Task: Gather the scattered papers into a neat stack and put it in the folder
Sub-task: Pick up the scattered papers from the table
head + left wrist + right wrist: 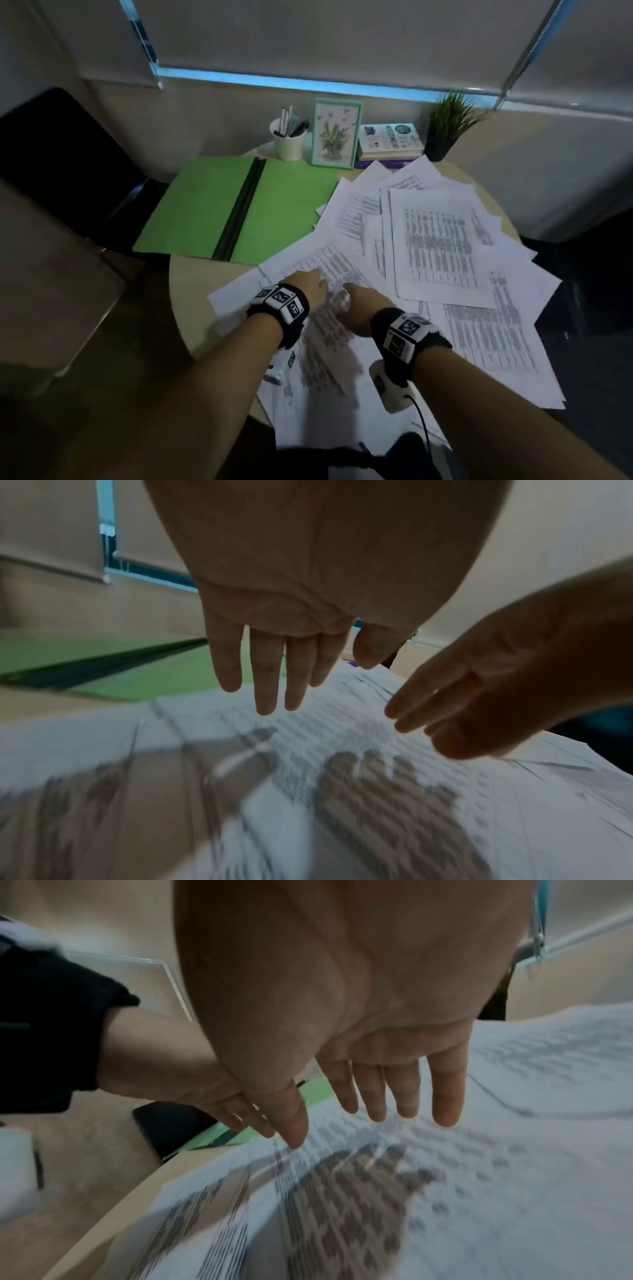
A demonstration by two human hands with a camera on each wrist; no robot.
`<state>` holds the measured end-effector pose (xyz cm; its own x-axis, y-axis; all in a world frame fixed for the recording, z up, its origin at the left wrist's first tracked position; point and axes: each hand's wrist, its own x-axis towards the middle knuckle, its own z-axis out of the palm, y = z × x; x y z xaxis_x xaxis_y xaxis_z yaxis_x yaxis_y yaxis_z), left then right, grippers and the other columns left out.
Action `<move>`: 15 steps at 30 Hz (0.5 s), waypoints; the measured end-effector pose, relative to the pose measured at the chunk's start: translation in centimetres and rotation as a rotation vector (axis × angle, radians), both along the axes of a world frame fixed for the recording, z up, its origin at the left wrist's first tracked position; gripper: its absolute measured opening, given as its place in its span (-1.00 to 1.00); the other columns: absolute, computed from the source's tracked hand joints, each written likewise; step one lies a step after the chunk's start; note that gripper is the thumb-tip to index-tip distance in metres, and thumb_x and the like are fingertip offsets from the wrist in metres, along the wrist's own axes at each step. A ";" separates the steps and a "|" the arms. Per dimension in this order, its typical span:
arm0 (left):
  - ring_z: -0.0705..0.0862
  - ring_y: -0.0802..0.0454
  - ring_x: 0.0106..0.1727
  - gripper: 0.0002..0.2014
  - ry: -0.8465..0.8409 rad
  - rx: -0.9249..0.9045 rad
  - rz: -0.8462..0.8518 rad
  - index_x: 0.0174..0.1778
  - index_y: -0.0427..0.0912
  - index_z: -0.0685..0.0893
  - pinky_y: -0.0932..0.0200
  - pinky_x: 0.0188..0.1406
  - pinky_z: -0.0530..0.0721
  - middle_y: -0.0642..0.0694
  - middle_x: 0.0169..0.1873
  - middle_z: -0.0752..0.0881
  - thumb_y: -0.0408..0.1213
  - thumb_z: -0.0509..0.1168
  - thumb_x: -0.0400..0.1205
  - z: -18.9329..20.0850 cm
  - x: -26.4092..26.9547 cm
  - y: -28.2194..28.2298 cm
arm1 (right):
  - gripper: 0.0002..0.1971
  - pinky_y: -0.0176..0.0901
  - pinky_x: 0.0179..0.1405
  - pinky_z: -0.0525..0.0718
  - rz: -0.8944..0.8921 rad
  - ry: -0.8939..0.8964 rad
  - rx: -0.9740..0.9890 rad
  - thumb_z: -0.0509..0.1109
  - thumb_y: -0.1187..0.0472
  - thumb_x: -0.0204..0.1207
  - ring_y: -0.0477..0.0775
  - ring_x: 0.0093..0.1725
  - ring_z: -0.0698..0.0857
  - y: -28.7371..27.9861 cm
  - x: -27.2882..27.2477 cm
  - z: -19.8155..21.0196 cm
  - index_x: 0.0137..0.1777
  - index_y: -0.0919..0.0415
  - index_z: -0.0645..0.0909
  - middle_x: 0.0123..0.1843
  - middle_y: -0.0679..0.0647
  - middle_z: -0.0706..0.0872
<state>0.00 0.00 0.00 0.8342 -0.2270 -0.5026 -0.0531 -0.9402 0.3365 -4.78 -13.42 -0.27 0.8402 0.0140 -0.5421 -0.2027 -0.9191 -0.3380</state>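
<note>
Several printed white papers (435,246) lie scattered and overlapping over the right and near part of a round table (191,298). An open green folder (236,205) with a black spine lies flat at the back left. My left hand (310,286) and right hand (356,301) hover side by side just above the near sheets, palms down. In the left wrist view the left hand (274,669) has straight fingers holding nothing, with the papers (342,764) below. In the right wrist view the right hand (394,1091) is likewise flat and empty over the papers (479,1177).
At the back of the table stand a white pen cup (289,137), a framed plant picture (335,133), stacked books (390,142) and a potted plant (445,126). A dark chair (58,154) is at the left. Some sheets overhang the near table edge.
</note>
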 end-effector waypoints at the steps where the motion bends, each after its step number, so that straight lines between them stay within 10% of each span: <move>1: 0.58 -0.27 0.36 -0.48 0.035 -0.002 0.004 0.64 -0.13 0.27 -0.08 0.29 0.59 -0.29 0.47 0.51 -0.01 -0.04 0.77 -0.2 -0.5 0.4 | -0.44 0.05 0.34 0.58 0.002 0.037 -0.008 0.19 -0.02 0.69 0.21 0.43 0.56 0.4 -0.5 -0.3 0.63 0.17 0.23 0.54 0.17 0.49; 8: 0.66 -0.25 0.16 -0.33 0.033 -0.082 0.434 0.68 -0.22 0.02 0.00 0.00 0.68 -0.28 0.39 0.54 -0.16 0.16 0.70 -2.6 -3.4 3.4 | -0.58 -0.06 0.20 0.63 -0.208 -0.072 0.034 0.25 0.01 0.64 0.20 0.20 0.70 -0.5 -2.0 -3.8 0.46 0.12 0.50 0.29 0.14 0.71; 15: 0.51 -0.25 0.39 -0.21 0.227 -0.399 0.887 0.70 -0.17 -0.08 0.01 0.17 0.53 -0.25 0.56 0.34 -0.17 0.26 0.66 -3.6 -3.1 3.2 | -0.45 0.13 0.37 0.58 -0.434 -0.221 0.063 0.41 0.13 0.52 0.22 0.35 0.60 -4.6 0.1 -5.6 0.51 0.17 0.44 0.47 0.16 0.56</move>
